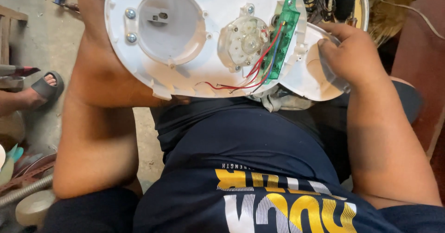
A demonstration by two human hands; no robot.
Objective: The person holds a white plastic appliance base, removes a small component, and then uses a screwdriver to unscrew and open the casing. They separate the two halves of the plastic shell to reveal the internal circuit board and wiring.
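The white plastic housing [185,75] of an appliance base is held up over the lap, its open inner side turned toward the camera, evidently so the internals can be inspected. Inside, a clear round timer mechanism [244,41] sits beside a green circuit board [281,40] standing on edge. Red, blue and dark wires [259,70] run from the board and trail loose across the lower rim. Two screws [130,25] show at the left of a round recess [169,26].

The right hand [350,52] is closed over the edge of a second white cover piece [308,77], which lies partly behind the housing's right side, steadying it. The left hand is hidden behind the housing; only the left forearm [99,75] shows, rising to it from beneath. It probably supports the back, but its grip cannot be told.

On the concrete floor [46,38] at left, another person's sandalled foot [44,87] rests, well apart from the work.
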